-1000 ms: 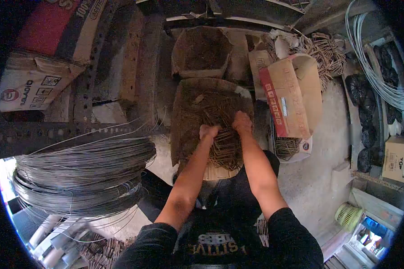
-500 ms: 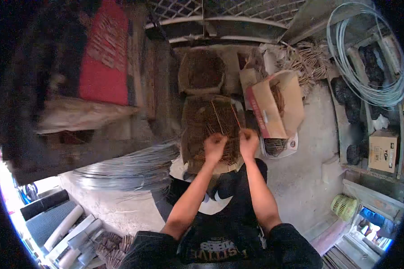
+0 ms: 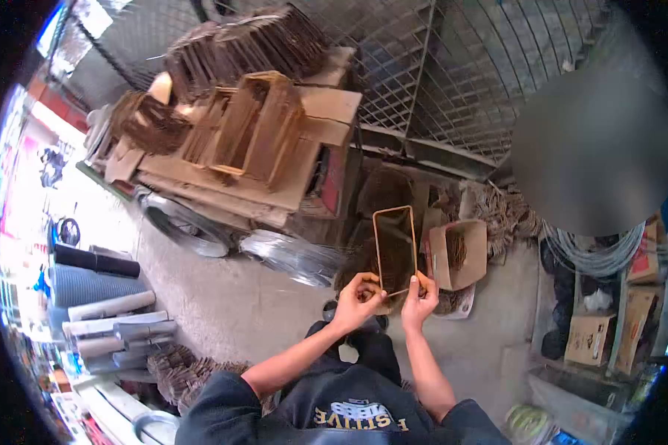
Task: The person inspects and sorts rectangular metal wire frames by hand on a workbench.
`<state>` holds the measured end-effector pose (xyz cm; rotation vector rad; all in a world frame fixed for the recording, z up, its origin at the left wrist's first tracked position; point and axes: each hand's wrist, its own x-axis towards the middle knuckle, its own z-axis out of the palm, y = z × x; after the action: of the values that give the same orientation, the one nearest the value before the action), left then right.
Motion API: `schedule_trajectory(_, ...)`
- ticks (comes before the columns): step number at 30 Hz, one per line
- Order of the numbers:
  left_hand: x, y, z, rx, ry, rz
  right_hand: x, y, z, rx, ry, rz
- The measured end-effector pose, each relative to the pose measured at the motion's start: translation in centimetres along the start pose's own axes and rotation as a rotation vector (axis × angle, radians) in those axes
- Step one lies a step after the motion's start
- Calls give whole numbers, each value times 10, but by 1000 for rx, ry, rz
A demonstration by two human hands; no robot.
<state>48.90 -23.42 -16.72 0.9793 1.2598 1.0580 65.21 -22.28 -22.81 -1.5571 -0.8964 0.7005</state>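
Plainly, the left hand (image 3: 359,302) and the right hand (image 3: 420,302) were apart from each other, each with thumb and fingers pinched on the near end of a slim, rectangular, rust-orange wire frame (image 3: 378,248), which was held out in front of the person's black printed shirt (image 3: 349,415). To its right sat an open brown cardboard box (image 3: 476,243), while to its left a shiny silver wire coil (image 3: 293,257) lay near a cardboard-covered table (image 3: 230,194) bearing stacked rust-brown rectangular frames (image 3: 263,133).
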Motion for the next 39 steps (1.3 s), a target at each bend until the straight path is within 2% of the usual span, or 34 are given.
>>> schedule_trajectory(3,-18,34,-17,130,67,92,-1,-22,3,-1,-82,-95)
schedule_trajectory(4,-26,53,-21,188,100,95,-5,-56,9,119,-101,-12)
schedule_trajectory(7,-49,87,-38,266,239,169,-9,-107,15,24,-241,-123)
schedule_trajectory(9,-57,98,-56,237,286,197,-16,-129,25,42,-285,-158)
schedule_trajectory(11,-68,108,-78,154,340,143,-28,-148,34,41,-383,-257)
schedule_trajectory(13,-68,101,-111,191,351,189,-41,-172,43,36,-424,-252)
schedule_trajectory(16,-68,106,-155,116,337,198,-61,-205,58,-72,-523,-401)
schedule_trajectory(17,-67,110,-169,115,331,198,-67,-212,66,-76,-518,-401)
schedule_trajectory(19,-69,129,-197,99,291,197,-82,-222,86,-100,-521,-539)
schedule_trajectory(21,-70,149,-228,105,263,179,-97,-230,112,-117,-502,-531)
schedule_trajectory(23,-66,169,-263,134,233,168,-110,-243,144,-129,-416,-690)
schedule_trajectory(24,-62,183,-280,137,203,192,-117,-251,160,-113,-403,-705)
schedule_trajectory(30,1,218,-387,244,149,277,-128,-285,259,-207,-297,-881)
schedule_trajectory(32,24,237,-411,330,106,276,-124,-296,286,-253,-240,-950)
schedule_trajectory(36,69,269,-440,483,52,299,-112,-313,324,-374,-214,-943)
schedule_trajectory(39,105,274,-454,469,15,324,-100,-321,342,-460,-199,-979)
